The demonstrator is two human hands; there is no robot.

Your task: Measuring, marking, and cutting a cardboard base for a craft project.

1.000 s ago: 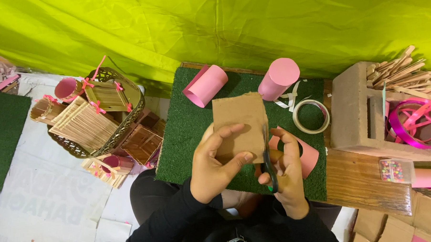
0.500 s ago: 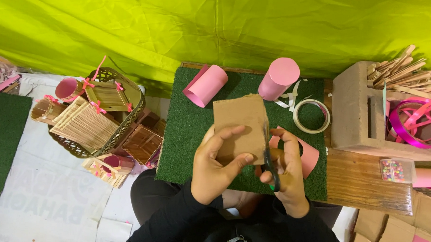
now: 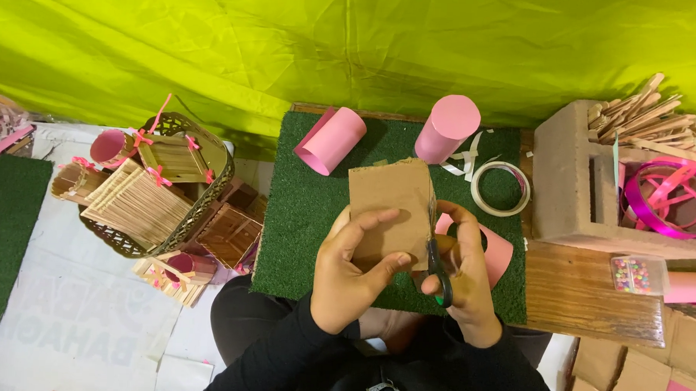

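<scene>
Brown cardboard stands up between my two hands, with the scissors at its right edge.

My left hand (image 3: pixel 353 273) pinches the lower part of the cardboard piece (image 3: pixel 387 212), thumb in front, so its long side points up and away from me over the green mat (image 3: pixel 301 217). My right hand (image 3: pixel 461 280) has its grip closed through the scissors (image 3: pixel 438 276), touching the right side of the cardboard. That right hand is the nearer one to the edge.
</scene>
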